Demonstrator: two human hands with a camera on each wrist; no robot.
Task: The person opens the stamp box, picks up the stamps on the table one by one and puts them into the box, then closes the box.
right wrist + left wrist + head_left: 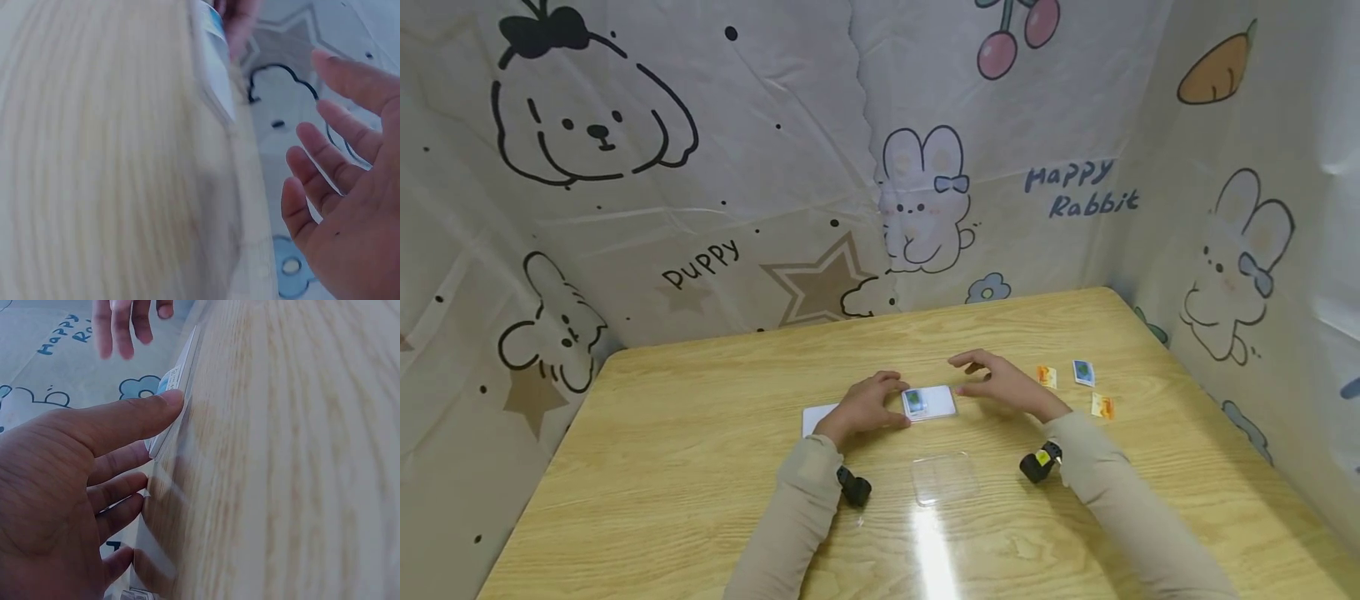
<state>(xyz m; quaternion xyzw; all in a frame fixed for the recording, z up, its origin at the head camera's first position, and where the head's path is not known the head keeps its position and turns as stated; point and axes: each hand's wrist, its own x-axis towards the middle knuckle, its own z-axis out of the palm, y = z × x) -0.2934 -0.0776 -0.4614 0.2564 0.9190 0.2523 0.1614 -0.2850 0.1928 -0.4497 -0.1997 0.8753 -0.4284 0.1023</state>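
Note:
A white rectangular card [938, 402] lies on the table, with a small blue-and-green stamp-like picture [914, 402] at its left end. My left hand [867, 407] holds the card's left end between thumb and fingers. In the left wrist view the thumb [165, 403] lies along the card's edge, next to the picture. My right hand [1003, 385] hovers just off the card's right end, fingers spread and relaxed, holding nothing. The right wrist view shows its separated fingers [334, 162] with the card [215, 75] beyond them.
Another white card [814, 416] is partly hidden under my left hand. A clear plastic rectangle [945, 478] lies nearer to me. To the right are an orange picture [1102, 406], a second orange picture [1047, 377] and a blue one [1083, 372]. Printed cloth [775, 167] hangs behind the table.

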